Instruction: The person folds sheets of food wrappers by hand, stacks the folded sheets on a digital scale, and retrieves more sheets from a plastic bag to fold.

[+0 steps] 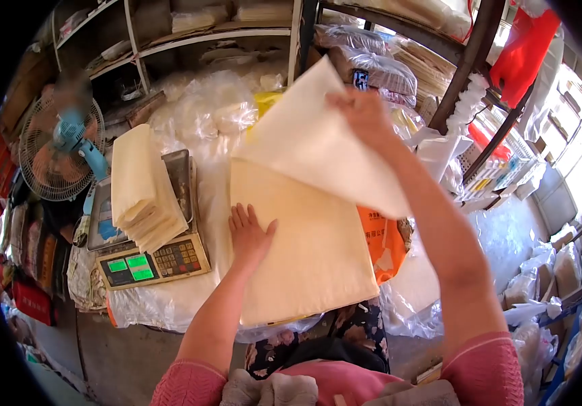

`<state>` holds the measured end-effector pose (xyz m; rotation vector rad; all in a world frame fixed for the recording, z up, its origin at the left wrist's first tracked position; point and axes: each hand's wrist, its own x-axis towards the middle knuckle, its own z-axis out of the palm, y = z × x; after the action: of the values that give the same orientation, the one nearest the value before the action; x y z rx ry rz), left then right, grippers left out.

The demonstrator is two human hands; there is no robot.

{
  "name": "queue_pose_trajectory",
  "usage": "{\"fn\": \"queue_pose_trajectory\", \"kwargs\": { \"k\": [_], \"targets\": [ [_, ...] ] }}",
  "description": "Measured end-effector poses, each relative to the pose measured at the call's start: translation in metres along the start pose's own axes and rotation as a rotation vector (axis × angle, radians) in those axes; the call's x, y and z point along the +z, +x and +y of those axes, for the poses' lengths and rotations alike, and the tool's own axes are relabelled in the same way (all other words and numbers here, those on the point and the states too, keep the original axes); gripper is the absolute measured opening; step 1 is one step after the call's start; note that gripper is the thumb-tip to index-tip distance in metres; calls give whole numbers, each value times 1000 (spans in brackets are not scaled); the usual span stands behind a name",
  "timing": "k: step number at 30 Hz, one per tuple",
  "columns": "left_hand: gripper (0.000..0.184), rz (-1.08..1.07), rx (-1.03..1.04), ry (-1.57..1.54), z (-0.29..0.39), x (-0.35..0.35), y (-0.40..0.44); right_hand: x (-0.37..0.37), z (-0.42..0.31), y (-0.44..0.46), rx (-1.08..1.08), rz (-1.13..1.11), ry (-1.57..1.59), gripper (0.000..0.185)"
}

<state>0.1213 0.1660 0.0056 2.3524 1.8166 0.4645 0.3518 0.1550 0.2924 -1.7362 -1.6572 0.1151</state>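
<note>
In front of me lies a flat stack of thin cream-coloured sheets. My left hand rests flat on the stack near its left edge, fingers spread. My right hand grips a cream sheet by its upper right edge, fingers closed on it. That sheet is lifted and slanted over the back part of the stack. To the left, a folded bundle of similar sheets sits on the metal pan of a digital scale with lit green displays.
A blue fan stands at the left. Clear plastic bags are heaped behind the stack, and an orange printed bag shows at its right. Shelves line the back. A phone stands among wrapped packs. More plastic-wrapped goods fill the right.
</note>
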Motion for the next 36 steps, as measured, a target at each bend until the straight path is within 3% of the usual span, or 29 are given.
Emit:
{"fn": "queue_pose_trajectory", "kwargs": {
  "k": [1,2,3,4,6,8,12,14,16,17,19,21,24,26,27,29,31,32,33,34,36],
  "targets": [
    [82,11,10,-17,0,-2,-1,-19,-13,3,-10,40,1,41],
    [82,19,20,-33,0,-3,-1,-31,-13,6,-159,219,-5,43],
    [82,23,28,-49,0,-5,-3,-56,-35,-5,-157,149,95,42],
    [82,20,22,-57,0,-6,-4,-73,-48,-20,-284,133,190,37],
    [84,19,9,-77,2,-7,-2,-82,-70,-55,-265,181,16,26],
    [88,81,8,-322,6,-17,-6,-57,-41,-81,-947,320,-270,19],
    [90,307,99,-830,-3,-38,-44,5,-13,-168,-963,-44,-226,30],
    [80,428,270,-809,-3,-47,-72,35,1,-207,-899,-163,-179,31],
    [60,544,529,-489,-4,-54,-98,59,20,-237,-880,-207,-135,36],
    [50,393,589,-403,-12,-53,-104,69,33,-253,-793,-303,-149,40],
    [36,97,688,-231,-34,-53,-111,72,54,-267,-685,-277,-245,49],
    [36,114,613,-333,-44,-54,-111,82,101,-280,-547,-300,-377,52],
    [28,140,513,-428,-54,-59,-112,50,144,-277,-388,-381,-434,30],
    [21,39,361,-557,-66,-56,-118,12,127,-270,-111,-523,-131,33],
    [9,62,335,-630,-61,-65,-124,-7,121,-272,-19,-492,53,34],
    [6,-136,96,-583,-65,-73,-137,-33,114,-278,167,-420,421,35],
    [13,-292,-44,-554,-54,-98,-146,-26,121,-282,135,-356,715,42],
    [14,-231,1,-688,-58,-89,-148,-21,127,-283,119,-321,861,45],
    [16,-169,47,-821,-64,-74,-151,-15,136,-283,42,-404,517,42],
    [17,-104,95,-953,-67,-65,-153,-6,132,-284,115,-459,305,42],
    [16,-83,24,-917,-67,-62,-153,11,126,-285,261,-450,343,31]
  ]
}}
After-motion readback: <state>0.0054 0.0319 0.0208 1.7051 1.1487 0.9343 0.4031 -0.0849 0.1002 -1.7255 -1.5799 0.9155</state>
